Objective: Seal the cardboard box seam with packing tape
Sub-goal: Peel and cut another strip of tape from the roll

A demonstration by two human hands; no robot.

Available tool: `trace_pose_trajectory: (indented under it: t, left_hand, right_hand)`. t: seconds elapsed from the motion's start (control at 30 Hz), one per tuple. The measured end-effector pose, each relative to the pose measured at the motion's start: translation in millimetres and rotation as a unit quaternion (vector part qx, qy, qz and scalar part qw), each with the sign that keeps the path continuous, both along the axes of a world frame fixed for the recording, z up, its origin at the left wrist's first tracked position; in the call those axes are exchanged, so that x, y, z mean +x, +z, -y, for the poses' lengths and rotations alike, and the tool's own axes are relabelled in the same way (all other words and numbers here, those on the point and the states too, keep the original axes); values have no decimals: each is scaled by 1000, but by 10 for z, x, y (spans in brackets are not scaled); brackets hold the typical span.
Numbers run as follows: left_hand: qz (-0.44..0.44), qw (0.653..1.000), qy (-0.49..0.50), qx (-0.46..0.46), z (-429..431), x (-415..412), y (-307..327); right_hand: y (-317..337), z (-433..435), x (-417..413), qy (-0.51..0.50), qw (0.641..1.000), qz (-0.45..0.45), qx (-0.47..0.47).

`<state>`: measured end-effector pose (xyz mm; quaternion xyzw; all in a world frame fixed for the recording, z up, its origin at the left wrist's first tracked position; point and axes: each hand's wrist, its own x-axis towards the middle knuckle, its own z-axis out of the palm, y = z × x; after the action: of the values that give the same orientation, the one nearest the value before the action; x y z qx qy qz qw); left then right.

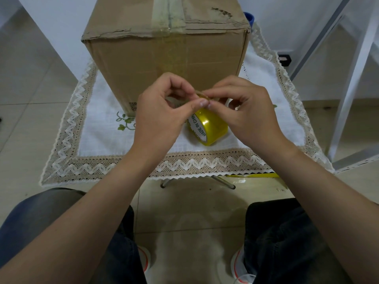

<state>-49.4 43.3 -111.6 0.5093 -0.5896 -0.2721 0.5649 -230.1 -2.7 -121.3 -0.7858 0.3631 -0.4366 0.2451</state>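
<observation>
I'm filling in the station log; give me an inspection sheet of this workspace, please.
Surface: white cloth with a lace border over a small table.
Job's things: cardboard box upright at the back, tape already along its top seam; yellow tape roll on edge in front.
Clutter: blue object behind the box, mostly hidden.
Hands: left hand and right hand both pinch the top of the tape roll, seemingly at its loose end.
Cables: nothing seen.
Surroundings: tiled floor, white metal rack on the right, small black object beside it.
</observation>
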Motion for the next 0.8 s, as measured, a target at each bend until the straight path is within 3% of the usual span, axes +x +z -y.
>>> trace_pose_trajectory:
  t: [0.43,0.67,0.8]
  left_hand:
    - [77,997,10,-4,22,38,-13]
    - [46,998,-10,34,-6,40,49]
    - [-19,997,-20,79,-13,10,119]
  right_hand:
    - [17,-22,10,-7,1000,0,14]
    - [47,-32,-8,-4,1000,-21,1]
    - [71,-56,8,-20,999,6,28]
